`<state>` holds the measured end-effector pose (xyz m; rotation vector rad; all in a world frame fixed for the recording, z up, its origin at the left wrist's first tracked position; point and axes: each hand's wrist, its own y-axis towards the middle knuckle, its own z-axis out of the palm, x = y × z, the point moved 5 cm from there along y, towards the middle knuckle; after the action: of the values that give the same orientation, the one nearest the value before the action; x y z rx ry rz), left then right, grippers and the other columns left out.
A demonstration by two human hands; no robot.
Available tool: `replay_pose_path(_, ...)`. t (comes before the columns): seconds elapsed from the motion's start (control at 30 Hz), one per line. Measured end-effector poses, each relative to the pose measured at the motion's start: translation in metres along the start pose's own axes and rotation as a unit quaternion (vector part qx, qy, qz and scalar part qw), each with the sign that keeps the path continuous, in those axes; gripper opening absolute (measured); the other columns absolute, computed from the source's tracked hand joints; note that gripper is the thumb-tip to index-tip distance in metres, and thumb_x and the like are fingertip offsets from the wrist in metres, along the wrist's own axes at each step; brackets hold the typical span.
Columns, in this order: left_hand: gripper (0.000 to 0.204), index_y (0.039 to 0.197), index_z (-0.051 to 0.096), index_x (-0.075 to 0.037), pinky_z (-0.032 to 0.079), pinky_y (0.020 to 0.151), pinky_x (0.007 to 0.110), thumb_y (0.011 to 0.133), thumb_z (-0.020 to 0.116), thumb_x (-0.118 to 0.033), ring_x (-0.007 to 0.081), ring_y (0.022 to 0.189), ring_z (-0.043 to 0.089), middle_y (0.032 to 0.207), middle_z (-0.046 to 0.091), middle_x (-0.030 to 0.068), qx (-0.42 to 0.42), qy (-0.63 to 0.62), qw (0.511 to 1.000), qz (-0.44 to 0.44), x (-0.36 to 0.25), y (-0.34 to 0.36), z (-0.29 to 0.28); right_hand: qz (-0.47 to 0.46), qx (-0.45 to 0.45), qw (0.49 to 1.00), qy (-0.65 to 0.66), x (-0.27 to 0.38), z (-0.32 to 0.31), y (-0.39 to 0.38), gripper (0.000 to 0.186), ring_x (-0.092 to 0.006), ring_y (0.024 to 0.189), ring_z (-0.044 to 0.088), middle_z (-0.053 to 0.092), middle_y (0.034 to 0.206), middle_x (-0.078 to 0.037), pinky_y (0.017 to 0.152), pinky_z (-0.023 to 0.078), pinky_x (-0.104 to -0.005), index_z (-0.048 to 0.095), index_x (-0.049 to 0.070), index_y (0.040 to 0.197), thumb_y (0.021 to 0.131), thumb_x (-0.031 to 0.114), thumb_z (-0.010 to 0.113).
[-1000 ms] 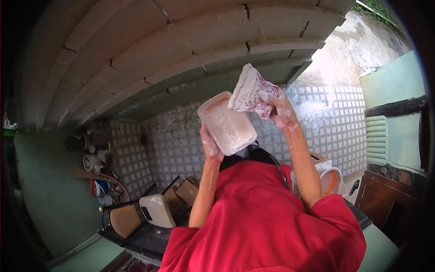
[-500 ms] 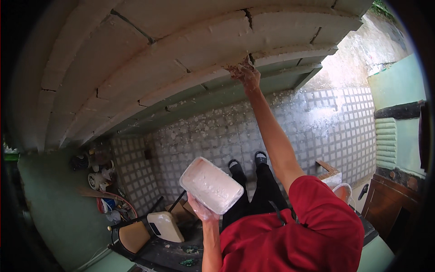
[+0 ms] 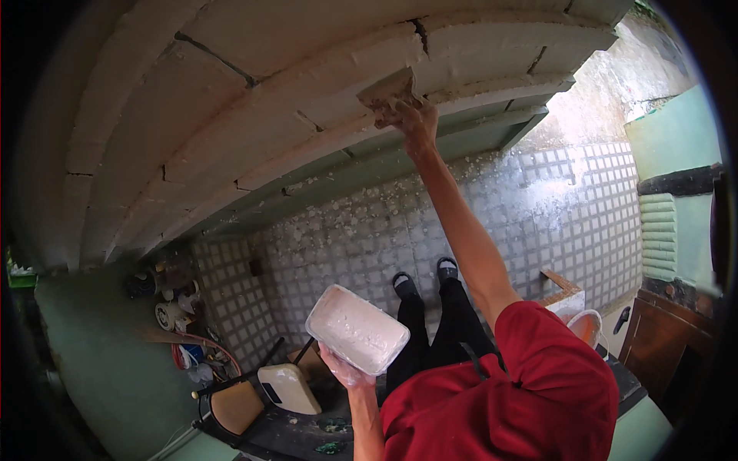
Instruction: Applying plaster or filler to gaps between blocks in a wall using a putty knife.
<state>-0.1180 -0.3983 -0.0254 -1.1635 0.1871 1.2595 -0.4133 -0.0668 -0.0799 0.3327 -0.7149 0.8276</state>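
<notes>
My right arm reaches far forward, and my right hand is closed round a wide-bladed putty knife. The knife's flat blade lies against or very close to a pale, stepped surface of panels with dark gaps at the joints; contact is hard to tell. Brownish-white smears coat the blade and my fingers. Low in front of my body, my left hand grips a white rectangular tub from below and the side. Pale pinkish-white paste fills the tub. My left fingers are smeared white.
White specks dot the tiled floor under my feet. Left of me are a chair with a tan pad, a cream lid-like piece and clutter with a hose. At right, a bucket stands near a brown cabinet.
The putty knife has turned so that its blade now shows, and my right hand has shifted slightly left. The tub in my left hand sits a little lower.
</notes>
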Motion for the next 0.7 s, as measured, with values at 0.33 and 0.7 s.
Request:
replay_pose_path(0.33, 0.059, 0.139, 0.039, -0.012, 0.048, 0.095, 0.047, 0.095, 0.036, -0.05, 0.0307, 0.117, 0.054, 0.134, 0.05, 0.0096, -0.02, -0.001, 1.0, 0.016, -0.006, -0.002, -0.006, 0.03, -0.036, 0.999, 0.009, -0.03, 0.004, 0.032, 0.018, -0.0283, 0.064, 0.065, 0.062, 0.085, -0.02, 0.052, 0.057, -0.0394, 0.055, -0.014, 0.09, 0.078, -0.001, 0.058)
replay_pose_path(0.7, 0.062, 0.141, 0.037, -0.012, 0.048, 0.095, 0.047, 0.095, 0.037, -0.052, 0.0313, 0.118, 0.054, 0.137, 0.048, 0.009, -0.026, 0.015, 0.999, -0.014, 0.004, -0.001, -0.021, -0.008, -0.045, 0.983, -0.178, -0.007, -0.046, -0.028, 0.028, -0.009, 0.069, 0.059, 0.065, 0.079, -0.004, 0.06, 0.051, -0.0275, 0.066, -0.007, 0.095, 0.078, 0.014, 0.064)
